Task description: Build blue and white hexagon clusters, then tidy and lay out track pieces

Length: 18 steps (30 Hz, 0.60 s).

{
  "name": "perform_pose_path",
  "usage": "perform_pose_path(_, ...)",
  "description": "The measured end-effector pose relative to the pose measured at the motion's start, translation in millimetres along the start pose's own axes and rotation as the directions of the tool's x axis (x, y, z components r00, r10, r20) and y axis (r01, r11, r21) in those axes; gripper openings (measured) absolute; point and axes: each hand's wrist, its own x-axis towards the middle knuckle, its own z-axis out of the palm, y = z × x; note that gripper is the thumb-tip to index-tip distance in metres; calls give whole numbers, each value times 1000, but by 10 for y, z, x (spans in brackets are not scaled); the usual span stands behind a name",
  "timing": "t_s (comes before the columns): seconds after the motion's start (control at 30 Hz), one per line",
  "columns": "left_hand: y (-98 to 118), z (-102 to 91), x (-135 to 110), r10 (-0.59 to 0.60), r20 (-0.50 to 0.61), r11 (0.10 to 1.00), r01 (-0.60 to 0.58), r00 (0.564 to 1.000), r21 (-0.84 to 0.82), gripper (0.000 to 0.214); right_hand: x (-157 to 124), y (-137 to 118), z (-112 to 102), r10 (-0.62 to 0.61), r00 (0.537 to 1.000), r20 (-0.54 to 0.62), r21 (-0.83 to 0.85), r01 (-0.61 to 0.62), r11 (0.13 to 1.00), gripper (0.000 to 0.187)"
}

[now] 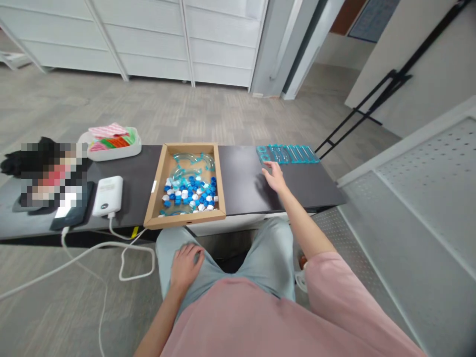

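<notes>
My right hand (pixel 274 177) hovers above the dark table (pixel 241 183), its fingers apart and holding nothing. Just beyond its fingertips lie teal and clear plastic pieces (pixel 288 153), lined up in a row: small squares at the left, curved pieces, then straight ones. On my left thigh rests my left hand (pixel 187 266), fingers lying along the trouser fabric, with nothing in it. Between the hands' sides, a shallow cardboard tray (pixel 222 191) contains many blue and white small blocks (pixel 189 191) and several clear curved pieces with teal ends (pixel 206 161).
Left of the tray stand a white power bank (pixel 107 196) with a cable, a phone (pixel 72 208) and a white container (pixel 115 151) of colourful packets. A black bundle (pixel 33 158) lies at the far left. White cables (pixel 104 248) hang off the front edge. A perforated panel (pixel 416 198) borders the right.
</notes>
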Motion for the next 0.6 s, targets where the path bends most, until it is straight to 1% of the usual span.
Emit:
perform_pose_path(0.1,41,-60,-82,42,-1,997,-42,999,-71,36,39,151,21,38,999,-17,-91,-40,995,69)
perform_pose_path(0.17,70,-130,-162,68,-44,991,-73,997,-111,36,63,197,87,19,999,-27,-145,-23,989,76)
perform_pose_path(0.23,93,-246,-216,79,-167,987,-100,983,-125,35,113,192,167,-22,999,-28,-200,16,980,79)
perform_pose_path(0.27,105,-329,-221,81,-247,987,-112,966,-116,41,155,171,207,-50,998,-24,-229,43,972,79)
perform_pose_path(0.33,138,-547,-170,92,-404,989,-131,910,-69,63,281,100,283,-99,995,-9,-287,92,953,79)
perform_pose_path(0.4,191,-821,-40,101,-500,992,-123,860,-10,83,449,12,351,-105,994,2,-337,99,936,81)
perform_pose_path(0.43,222,-969,50,106,-538,993,-115,836,18,88,538,-31,383,-94,996,4,-356,90,930,82)
perform_pose_path(0.5,272,-1264,265,91,-632,996,-85,770,40,90,700,-97,440,-64,998,-4,-371,58,927,85)
perform_pose_path(0.53,279,-1402,386,66,-688,998,-61,722,31,87,763,-116,465,-47,999,-9,-367,41,929,85)
perform_pose_path(0.6,227,-1653,649,26,-727,999,-33,686,4,75,842,-124,500,-21,1000,-20,-341,12,940,83)
